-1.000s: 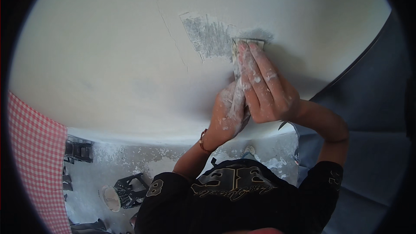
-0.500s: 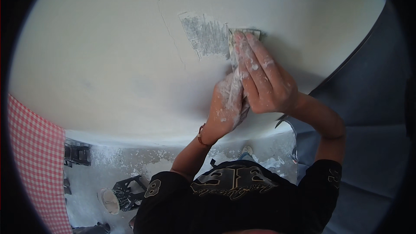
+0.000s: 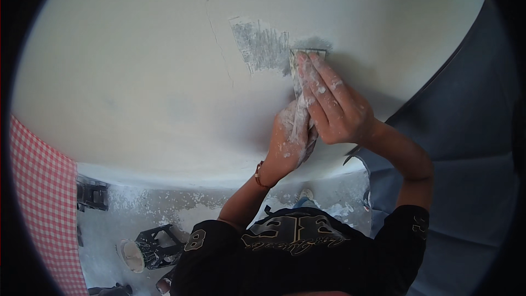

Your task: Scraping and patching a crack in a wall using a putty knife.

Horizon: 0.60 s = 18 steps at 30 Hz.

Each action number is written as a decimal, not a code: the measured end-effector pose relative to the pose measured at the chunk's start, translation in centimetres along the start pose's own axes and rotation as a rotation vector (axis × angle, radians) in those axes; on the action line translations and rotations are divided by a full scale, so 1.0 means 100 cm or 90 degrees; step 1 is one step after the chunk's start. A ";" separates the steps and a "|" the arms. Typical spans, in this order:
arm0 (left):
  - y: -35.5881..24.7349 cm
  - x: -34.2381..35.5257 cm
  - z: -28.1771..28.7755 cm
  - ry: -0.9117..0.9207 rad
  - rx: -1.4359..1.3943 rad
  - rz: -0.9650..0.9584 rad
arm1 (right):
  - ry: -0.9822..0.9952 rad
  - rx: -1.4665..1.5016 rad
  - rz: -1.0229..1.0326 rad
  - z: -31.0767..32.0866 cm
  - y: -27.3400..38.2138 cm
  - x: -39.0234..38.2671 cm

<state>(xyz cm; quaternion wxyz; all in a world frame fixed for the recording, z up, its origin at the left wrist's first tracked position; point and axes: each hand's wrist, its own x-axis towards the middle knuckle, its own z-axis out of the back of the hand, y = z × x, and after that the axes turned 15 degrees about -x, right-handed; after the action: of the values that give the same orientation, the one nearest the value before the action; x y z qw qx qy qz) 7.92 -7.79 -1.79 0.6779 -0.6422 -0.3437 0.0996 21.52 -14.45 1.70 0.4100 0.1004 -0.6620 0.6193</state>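
Against the cream-white wall is a putty knife, its wide blade edge up. My left hand, dusted white, is closed around its lower part, where the handle is hidden. Held over it, my right hand presses straight, side-by-side fingers flat on the blade; its thumb is out of sight. White paste spots both hands. Left of the blade lies a scraped grey patch with streaks, and a smaller grey smear shows just above the blade edge. A thin crack runs down the wall farther left.
A pink checked cloth hangs at the left, and a blue-grey sheet at the right. Below, white flakes litter the grey floor. A whitish bucket stands beside a black plastic stool; another black object is farther left.
The putty knife has slid down the wall with both hands, uncovering the grey smear above its edge. My grip looks the same. The view has shifted slightly.
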 end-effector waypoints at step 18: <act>0.002 0.000 0.005 -0.010 -0.034 0.050 | -0.048 -0.010 -0.028 -0.012 -0.005 0.004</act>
<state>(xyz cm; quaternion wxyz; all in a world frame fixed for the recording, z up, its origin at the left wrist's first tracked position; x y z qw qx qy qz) 7.68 -7.33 -2.01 0.6536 -0.6721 -0.3260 0.1221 22.12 -13.30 2.23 0.3990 0.1350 -0.6795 0.6008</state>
